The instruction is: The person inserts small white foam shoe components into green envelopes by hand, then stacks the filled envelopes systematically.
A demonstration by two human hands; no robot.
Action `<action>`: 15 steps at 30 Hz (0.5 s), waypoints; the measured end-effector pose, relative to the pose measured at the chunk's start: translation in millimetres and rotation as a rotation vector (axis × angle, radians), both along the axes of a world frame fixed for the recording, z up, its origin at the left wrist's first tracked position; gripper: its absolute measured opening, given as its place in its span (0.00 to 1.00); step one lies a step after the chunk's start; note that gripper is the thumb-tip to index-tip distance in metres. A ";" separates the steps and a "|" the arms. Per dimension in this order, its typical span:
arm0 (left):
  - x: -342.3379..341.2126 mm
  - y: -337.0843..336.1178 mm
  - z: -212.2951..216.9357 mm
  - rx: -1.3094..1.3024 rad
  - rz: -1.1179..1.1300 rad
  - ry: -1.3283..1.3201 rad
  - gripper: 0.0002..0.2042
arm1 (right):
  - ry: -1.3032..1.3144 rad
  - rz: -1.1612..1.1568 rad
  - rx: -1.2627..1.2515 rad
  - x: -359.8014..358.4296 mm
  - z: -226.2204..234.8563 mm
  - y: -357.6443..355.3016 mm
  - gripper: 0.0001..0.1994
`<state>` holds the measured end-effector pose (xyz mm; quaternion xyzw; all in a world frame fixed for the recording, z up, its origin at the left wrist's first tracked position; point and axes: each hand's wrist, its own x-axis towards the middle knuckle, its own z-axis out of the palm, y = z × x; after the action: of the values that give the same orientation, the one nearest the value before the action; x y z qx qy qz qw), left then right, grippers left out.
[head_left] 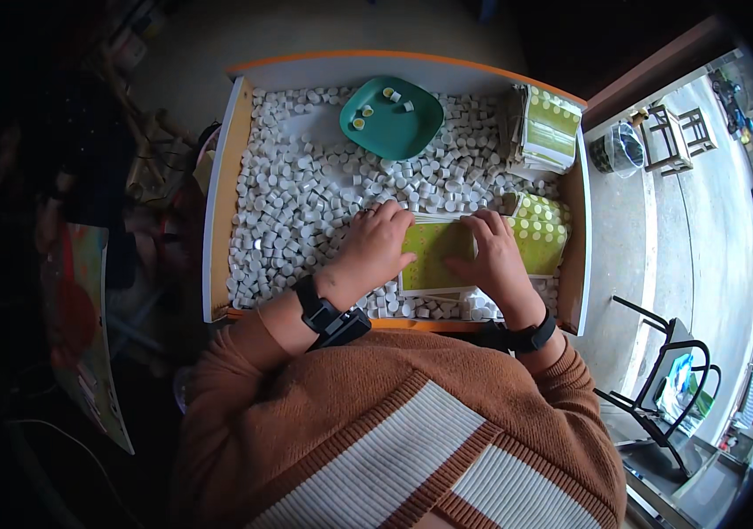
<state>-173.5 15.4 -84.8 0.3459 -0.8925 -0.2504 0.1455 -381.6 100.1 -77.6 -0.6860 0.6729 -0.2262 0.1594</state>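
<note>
A green card (433, 256) lies flat on a bed of small white caps (306, 203) that fills a shallow tray (219, 212). My left hand (374, 249) rests on the card's left edge with fingers bent over it. My right hand (491, 256) presses on the card's right side. Under the card sits a thin stack of similar sheets. A green sheet with pale dots (542, 229) lies just right of my right hand.
A teal plate (391, 119) with a few caps stands at the tray's far middle. A stack of dotted green sheets (550, 132) fills the far right corner. Black chair (667, 379) and a wire basket (619, 150) stand on the floor at right.
</note>
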 end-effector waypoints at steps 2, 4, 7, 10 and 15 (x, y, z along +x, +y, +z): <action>1.6 0.7 -0.9 -0.011 0.027 0.004 0.21 | -0.008 0.005 0.007 2.3 0.4 -0.8 0.30; 5.4 0.8 -1.2 0.006 0.041 0.038 0.21 | -0.019 0.018 0.005 4.7 2.5 -5.6 0.29; 3.2 3.0 -5.2 -0.048 0.017 0.043 0.21 | -0.021 0.022 -0.017 1.9 0.5 -2.0 0.28; 1.6 5.1 -9.3 -0.104 0.045 0.044 0.22 | -0.014 0.023 -0.031 1.1 -6.1 -0.5 0.28; 3.5 12.1 -15.0 -0.141 0.011 0.075 0.21 | 0.014 0.054 -0.034 4.7 -1.0 -0.9 0.28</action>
<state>-169.9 27.4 -99.8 0.3301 -0.8998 -0.1988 0.2045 -376.9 99.1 -78.6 -0.7082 0.6511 -0.2284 0.1493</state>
